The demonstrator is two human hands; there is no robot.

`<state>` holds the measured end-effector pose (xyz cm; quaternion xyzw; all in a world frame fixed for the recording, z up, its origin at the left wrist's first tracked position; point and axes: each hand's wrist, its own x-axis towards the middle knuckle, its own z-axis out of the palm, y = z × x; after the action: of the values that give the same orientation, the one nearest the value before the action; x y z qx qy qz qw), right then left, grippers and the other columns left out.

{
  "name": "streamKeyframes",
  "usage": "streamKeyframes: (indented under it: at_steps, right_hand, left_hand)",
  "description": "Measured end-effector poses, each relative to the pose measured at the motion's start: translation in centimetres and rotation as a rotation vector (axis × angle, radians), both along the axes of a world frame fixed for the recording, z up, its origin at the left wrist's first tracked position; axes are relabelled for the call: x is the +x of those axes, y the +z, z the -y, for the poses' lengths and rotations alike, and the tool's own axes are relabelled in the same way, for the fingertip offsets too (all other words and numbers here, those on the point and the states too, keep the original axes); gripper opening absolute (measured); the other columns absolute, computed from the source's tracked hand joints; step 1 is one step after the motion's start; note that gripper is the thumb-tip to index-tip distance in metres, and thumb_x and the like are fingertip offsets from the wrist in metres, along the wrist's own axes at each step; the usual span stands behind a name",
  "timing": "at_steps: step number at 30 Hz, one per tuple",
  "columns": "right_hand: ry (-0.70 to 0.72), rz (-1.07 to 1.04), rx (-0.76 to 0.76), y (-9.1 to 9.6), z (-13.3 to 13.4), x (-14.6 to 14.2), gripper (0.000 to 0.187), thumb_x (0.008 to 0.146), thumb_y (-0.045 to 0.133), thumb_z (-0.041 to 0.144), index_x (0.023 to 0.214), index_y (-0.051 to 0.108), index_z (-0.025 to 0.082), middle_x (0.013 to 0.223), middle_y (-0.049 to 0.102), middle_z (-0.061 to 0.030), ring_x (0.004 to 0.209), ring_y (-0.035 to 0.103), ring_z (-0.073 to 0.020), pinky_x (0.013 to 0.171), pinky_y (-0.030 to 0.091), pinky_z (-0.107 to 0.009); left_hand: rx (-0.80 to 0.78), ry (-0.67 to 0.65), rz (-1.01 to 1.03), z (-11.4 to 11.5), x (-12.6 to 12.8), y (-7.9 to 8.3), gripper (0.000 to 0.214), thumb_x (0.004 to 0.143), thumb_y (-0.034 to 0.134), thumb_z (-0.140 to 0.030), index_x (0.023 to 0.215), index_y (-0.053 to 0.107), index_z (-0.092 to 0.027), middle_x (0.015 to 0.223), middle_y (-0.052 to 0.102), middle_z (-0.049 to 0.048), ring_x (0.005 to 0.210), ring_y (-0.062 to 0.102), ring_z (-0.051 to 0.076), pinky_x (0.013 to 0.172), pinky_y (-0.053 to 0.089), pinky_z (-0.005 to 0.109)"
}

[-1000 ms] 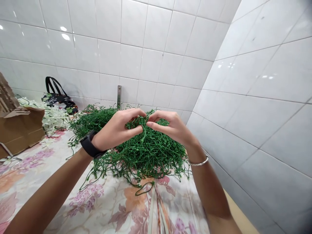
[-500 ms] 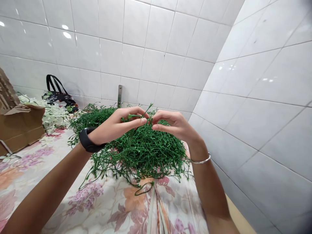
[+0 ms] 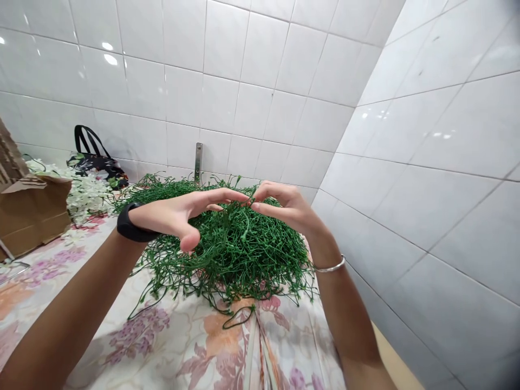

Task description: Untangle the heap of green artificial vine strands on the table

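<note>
— Pinched between right hand [image 3: 284,208] fingertips: one green stem [image 3: 246,219], above the pile [image 3: 227,244] on the floral cloth [image 3: 162,336].
— Left hand [image 3: 179,214]?
— Open, fingers spread. Stems look light, springy, tangle-prone; best taken near an end.

stem pile [image 3: 239,254] on cloth [image 3: 170,336], box [image 3: 32,214] left

We see a tangled heap of thin green plastic stems [image 3: 239,249] — slightly shiny — on matt floral-printed cloth [image 3: 162,336]; behind the heap, glossy white ceramic wall tiles [image 3: 260,81].
</note>
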<state>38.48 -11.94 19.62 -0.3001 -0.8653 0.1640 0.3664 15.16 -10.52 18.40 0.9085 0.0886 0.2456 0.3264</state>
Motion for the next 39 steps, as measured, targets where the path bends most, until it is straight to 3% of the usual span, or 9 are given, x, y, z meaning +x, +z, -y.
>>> streamKeyframes:
  at_steps: [2, 4, 6, 9, 17, 30, 39]
  right_hand:
    - [-0.02, 0.025, 0.021, -0.2, -0.5, 0.0, 0.009, 0.074, 0.056, 0.027, 0.077, 0.059, 0.019, 0.077, 0.053, 0.0011, 0.074, 0.049, -0.0071, 0.07, 0.04, -0.023]
    - [-0.036, 0.043, 0.037, -0.5, -1.0, 0.0, 0.012, 0.075, 0.054, 0.028, 0.078, 0.06, 0.019, 0.078, 0.053, 0.0005, 0.073, 0.049, -0.0071, 0.069, 0.04, -0.023]
    - [-0.045, 0.054, 0.048, -0.7, -1.5, 0.0, 0.014, 0.076, 0.053, 0.029, 0.08, 0.061, 0.018, 0.078, 0.053, -0.0002, 0.073, 0.049, -0.0072, 0.069, 0.04, -0.023]
    - [-0.04, 0.061, 0.043, -0.9, -1.9, -0.2, 0.014, 0.076, 0.054, 0.029, 0.08, 0.062, 0.018, 0.078, 0.053, -0.0002, 0.072, 0.049, -0.0068, 0.069, 0.04, -0.023]
    - [-0.02, 0.076, 0.094, -1.3, -1.8, -0.6, 0.014, 0.075, 0.055, 0.028, 0.081, 0.062, 0.018, 0.081, 0.053, -0.0006, 0.075, 0.051, -0.0072, 0.072, 0.043, -0.023]
    - [-0.109, 0.137, 0.199, -1.3, -1.2, -1.1, 0.017, 0.076, 0.053, 0.031, 0.081, 0.062, 0.018, 0.077, 0.056, 0.0, 0.072, 0.053, -0.0073, 0.071, 0.041, -0.024]
    - [-0.149, 0.152, 0.259, -0.7, -0.8, -0.7, 0.018, 0.078, 0.052, 0.031, 0.085, 0.063, 0.019, 0.08, 0.057, -0.0011, 0.076, 0.054, -0.0084, 0.073, 0.042, -0.024]
  left_hand:
    - [-0.017, 0.046, 0.039, -0.5, 0.5, -0.4, 0.08, 0.061, 0.042, -0.073, 0.123, 0.04, -0.023, 0.132, 0.038, 0.0082, 0.122, 0.034, 0.024, 0.098, 0.034, 0.031]
    - [-0.047, 0.157, 0.11, -0.8, 1.2, -0.7, 0.062, 0.076, 0.028, -0.065, 0.118, 0.045, -0.023, 0.125, 0.045, 0.0074, 0.114, 0.043, 0.02, 0.095, 0.036, 0.031]
    - [-0.06, 0.269, 0.167, -0.9, 2.1, -1.1, 0.046, 0.084, 0.029, -0.052, 0.109, 0.05, -0.02, 0.11, 0.054, 0.0065, 0.102, 0.05, 0.016, 0.088, 0.04, 0.03]
    - [-0.052, 0.357, 0.218, -0.8, 3.1, -1.4, 0.03, 0.08, 0.047, -0.04, 0.098, 0.052, -0.016, 0.09, 0.058, 0.0041, 0.086, 0.054, 0.013, 0.077, 0.043, 0.026]
    - [-0.008, 0.521, 0.334, -1.4, 3.7, -2.1, 0.022, 0.075, 0.055, -0.033, 0.083, 0.056, -0.012, 0.08, 0.06, 0.0044, 0.073, 0.055, 0.011, 0.068, 0.045, 0.024]
    - [-0.099, 0.421, 0.369, -1.4, 3.2, -1.9, 0.019, 0.067, 0.057, -0.014, 0.086, 0.056, -0.012, 0.086, 0.059, 0.0051, 0.076, 0.056, 0.011, 0.069, 0.047, 0.024]
    - [-0.068, 0.42, 0.42, -1.3, 3.3, -2.0, 0.023, 0.067, 0.059, -0.016, 0.089, 0.053, -0.012, 0.083, 0.057, 0.004, 0.072, 0.054, 0.01, 0.067, 0.047, 0.023]
